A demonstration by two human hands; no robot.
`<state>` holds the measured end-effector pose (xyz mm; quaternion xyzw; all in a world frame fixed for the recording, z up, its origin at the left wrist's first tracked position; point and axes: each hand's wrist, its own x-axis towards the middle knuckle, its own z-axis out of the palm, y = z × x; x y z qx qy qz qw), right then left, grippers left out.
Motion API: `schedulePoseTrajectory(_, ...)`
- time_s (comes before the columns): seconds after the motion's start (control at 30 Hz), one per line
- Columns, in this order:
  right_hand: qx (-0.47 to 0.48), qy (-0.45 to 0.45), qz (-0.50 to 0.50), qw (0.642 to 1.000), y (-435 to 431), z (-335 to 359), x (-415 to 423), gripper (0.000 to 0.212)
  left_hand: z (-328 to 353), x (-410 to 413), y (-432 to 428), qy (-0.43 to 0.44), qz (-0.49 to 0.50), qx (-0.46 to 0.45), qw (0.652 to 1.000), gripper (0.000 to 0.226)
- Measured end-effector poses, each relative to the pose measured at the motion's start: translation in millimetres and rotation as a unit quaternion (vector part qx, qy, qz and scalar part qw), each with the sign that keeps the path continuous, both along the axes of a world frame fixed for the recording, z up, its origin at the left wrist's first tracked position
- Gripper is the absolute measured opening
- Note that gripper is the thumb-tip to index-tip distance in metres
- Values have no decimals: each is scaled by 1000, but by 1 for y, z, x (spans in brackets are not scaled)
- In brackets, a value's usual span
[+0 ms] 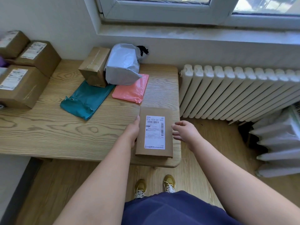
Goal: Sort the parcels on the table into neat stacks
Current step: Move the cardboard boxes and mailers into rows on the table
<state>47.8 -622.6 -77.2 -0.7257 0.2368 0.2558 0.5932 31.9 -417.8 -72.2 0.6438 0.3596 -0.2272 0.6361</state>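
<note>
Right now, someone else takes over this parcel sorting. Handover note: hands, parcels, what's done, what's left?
Left hand: open, flat against the left edge of the flat labelled box.
Right hand: open, just right of that box, holding nothing.
The box lies at the near right corner of the table. The teal mailer and pink mailer lie flat mid-table. The taped box sits on the teal mailer's far end, and the grey bag overlaps the pink one.
Done: labelled cartons look grouped at the left.
Left: mailers, bag, taped box and flat box are unstacked.
</note>
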Motion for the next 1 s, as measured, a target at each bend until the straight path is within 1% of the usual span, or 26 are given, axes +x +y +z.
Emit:
schedulePoseTrajectory(0.07, 1, 12, 13, 1000, -1, -4, -1, 41, -6, -4, 2, 11, -5, -25, 1000, 55)
schedulePoseTrajectory(0.17, -20, 34, 57, 998, -4, -6, -3, 47, -14, -9, 7, 24, -18, -14, 999, 63)
schedulePoseTrajectory(0.23, -38, 59, 114, 991, -6, -5, -6, 50, -14, -15, 8, 40, -40, -20, 998, 61)
schedulePoseTrajectory(0.3, -25, 79, 152, 985, -6, -3, -9, 51, -12, -21, 8, 52, -51, -34, 997, 54)
schedulePoseTrajectory(0.4, -15, 50, 165, 985, -2, 3, -4, 52, -8, -28, 10, 34, -31, -42, 998, 48)
schedulePoseTrajectory(0.5, -7, 9, 138, 990, 5, 9, 9, 51, -2, -29, 18, -5, 16, -40, 999, 52)
schedulePoseTrajectory(0.57, 14, -12, 123, 992, 14, 16, 20, 49, 4, -28, 24, -37, 46, -60, 996, 61)
schedulePoseTrajectory(0.6, 28, -22, 126, 991, 25, 20, 26, 47, 9, -30, 30, -55, 67, -73, 994, 64)
schedulePoseTrajectory(0.67, 50, -37, 129, 990, 48, 30, 33, 40, 19, -35, 45, -85, 96, -83, 988, 61)
schedulePoseTrajectory(0.73, 72, -50, 130, 988, 69, 41, 35, 32, 25, -36, 61, -103, 122, -81, 984, 56)
schedulePoseTrajectory(0.8, 89, -65, 151, 982, 103, 50, 33, 29, 31, -44, 89, -126, 154, -70, 977, 58)
schedulePoseTrajectory(0.93, 109, -69, 190, 973, 168, 60, 28, 34, 38, -56, 148, -134, 192, -45, 971, 73)
schedulePoseTrajectory(1.0, 117, -61, 215, 968, 209, 58, 24, 41, 43, -64, 191, -133, 206, -38, 969, 77)
